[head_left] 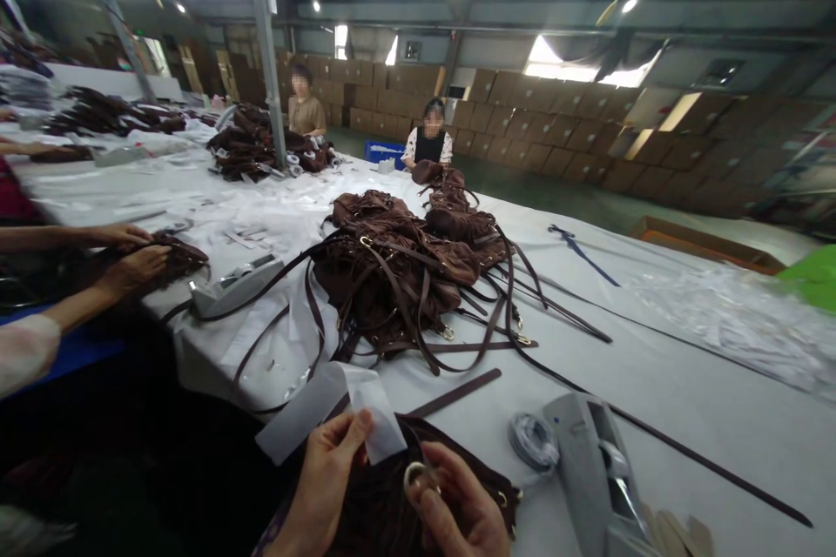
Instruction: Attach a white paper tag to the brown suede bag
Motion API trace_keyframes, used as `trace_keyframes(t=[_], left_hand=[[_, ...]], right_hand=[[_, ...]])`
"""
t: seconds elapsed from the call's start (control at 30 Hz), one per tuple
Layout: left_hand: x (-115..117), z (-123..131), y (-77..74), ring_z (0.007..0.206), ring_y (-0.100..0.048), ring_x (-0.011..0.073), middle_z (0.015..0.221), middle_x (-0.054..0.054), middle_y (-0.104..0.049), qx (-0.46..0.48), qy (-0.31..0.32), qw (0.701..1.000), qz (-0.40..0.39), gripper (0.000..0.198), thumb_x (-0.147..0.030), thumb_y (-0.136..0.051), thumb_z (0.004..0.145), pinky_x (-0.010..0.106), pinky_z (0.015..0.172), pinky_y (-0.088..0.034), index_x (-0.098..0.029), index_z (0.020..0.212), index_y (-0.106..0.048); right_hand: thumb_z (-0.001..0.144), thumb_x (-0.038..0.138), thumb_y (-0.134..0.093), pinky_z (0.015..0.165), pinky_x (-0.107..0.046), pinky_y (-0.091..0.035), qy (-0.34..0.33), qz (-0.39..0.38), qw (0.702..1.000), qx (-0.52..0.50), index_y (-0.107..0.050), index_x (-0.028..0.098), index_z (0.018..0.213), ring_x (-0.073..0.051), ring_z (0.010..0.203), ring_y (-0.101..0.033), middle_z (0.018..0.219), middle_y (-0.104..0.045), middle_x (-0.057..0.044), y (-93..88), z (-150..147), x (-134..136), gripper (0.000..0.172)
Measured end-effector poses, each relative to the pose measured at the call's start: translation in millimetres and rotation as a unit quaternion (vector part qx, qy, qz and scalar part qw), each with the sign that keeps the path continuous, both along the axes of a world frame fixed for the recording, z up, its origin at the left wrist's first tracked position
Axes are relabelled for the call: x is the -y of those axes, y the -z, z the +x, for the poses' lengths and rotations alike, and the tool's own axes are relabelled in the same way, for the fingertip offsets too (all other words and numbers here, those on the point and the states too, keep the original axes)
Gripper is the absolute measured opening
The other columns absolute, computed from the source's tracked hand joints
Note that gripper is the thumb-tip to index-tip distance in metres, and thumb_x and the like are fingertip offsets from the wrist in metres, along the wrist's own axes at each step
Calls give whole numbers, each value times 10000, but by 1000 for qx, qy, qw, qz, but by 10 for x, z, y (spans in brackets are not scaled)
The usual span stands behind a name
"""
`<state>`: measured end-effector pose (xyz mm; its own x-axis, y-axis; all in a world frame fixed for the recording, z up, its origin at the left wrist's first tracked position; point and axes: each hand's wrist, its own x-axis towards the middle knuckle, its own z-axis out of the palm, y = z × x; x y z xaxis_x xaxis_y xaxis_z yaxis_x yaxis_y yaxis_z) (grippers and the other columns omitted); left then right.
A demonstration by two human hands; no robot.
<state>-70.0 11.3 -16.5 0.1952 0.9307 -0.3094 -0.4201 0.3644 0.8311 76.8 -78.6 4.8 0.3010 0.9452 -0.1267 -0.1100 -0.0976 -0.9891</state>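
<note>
My left hand (330,479) pinches a white paper tag (372,413) between thumb and fingers at the bottom of the view. My right hand (457,509) is closed around a metal ring (418,477) on a dark brown bag (392,505) that lies under both hands at the table's near edge. A brown strap (457,392) lies just beyond the bag.
A heap of brown bags with straps (405,270) fills the middle of the white table (653,365). A grey tape dispenser (594,470) and a tape roll (534,439) sit at my right. A co-worker's hands (131,257) handle a bag at left; two people sit at the far end.
</note>
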Motion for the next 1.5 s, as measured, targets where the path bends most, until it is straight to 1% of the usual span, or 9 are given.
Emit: trace_keyframes(t=[0.1,0.23,0.4,0.6,0.77,0.9,1.1,1.27,1.5], left_hand=[[10,26,-17,460,-395,90,495,-35,-489,0,4,1000,-3,461,-564,-796,678,229,473,-317,-146,576,-631],[37,62,-36,476,-402,92,522,-24,-509,26,13,999,-13,460,-551,-808,675,229,476,-305,-145,573,-617],[69,87,2,510,-373,80,572,-26,-511,57,37,998,-8,405,-489,-768,770,225,497,-296,-137,625,-628],[91,76,32,578,-398,97,584,-32,-469,24,35,999,31,396,-476,-721,821,228,561,-331,-138,637,-628],[104,86,26,570,-376,104,581,-24,-480,-41,46,996,57,445,-536,-708,801,234,548,-304,-127,636,-647],[88,54,29,564,-355,106,567,-39,-444,-83,11,993,79,446,-549,-706,793,232,537,-289,-139,636,-627],[63,32,45,565,-347,110,576,-38,-437,-86,18,993,83,452,-566,-703,787,237,532,-282,-145,656,-606],[85,68,26,522,-300,98,529,-49,-375,-99,-7,992,81,536,-635,-688,758,238,495,-239,-165,565,-517],[119,69,-10,524,-307,101,529,-44,-367,-118,-4,989,90,575,-675,-671,741,233,493,-251,-170,537,-486]], right_hand=[[724,576,-758,503,-250,-385,10,2,1000,-23,-588,214,1264,-124,539,-505,730,-668,-16,63,-44,-14,673],[699,585,-777,539,-267,-405,30,-13,999,-18,-640,181,1190,-142,561,-532,687,-671,-20,104,-66,-39,650],[677,563,-804,523,-257,-397,53,-30,998,1,-666,165,1129,-130,543,-506,633,-639,-5,122,-82,-52,617],[693,580,-786,530,-259,-426,57,-24,998,31,-675,168,1138,-146,570,-534,672,-676,-31,117,-95,-63,617],[707,584,-772,556,-261,-465,53,-9,997,63,-688,181,1122,-167,594,-582,697,-706,-38,66,-114,-68,585],[728,575,-757,608,-274,-512,61,4,992,112,-698,191,1123,-189,624,-618,705,-722,-39,42,-100,-55,555],[738,583,-743,646,-292,-549,60,14,988,143,-698,195,1132,-205,617,-638,715,-737,-43,74,-93,-45,555],[742,554,-749,738,-310,-561,56,18,988,144,-695,197,1134,-198,627,-643,718,-737,-34,107,-110,-32,533],[741,570,-743,628,-289,-529,54,2,990,131,-671,173,1165,-192,611,-624,698,-723,-35,132,-125,-19,585]])
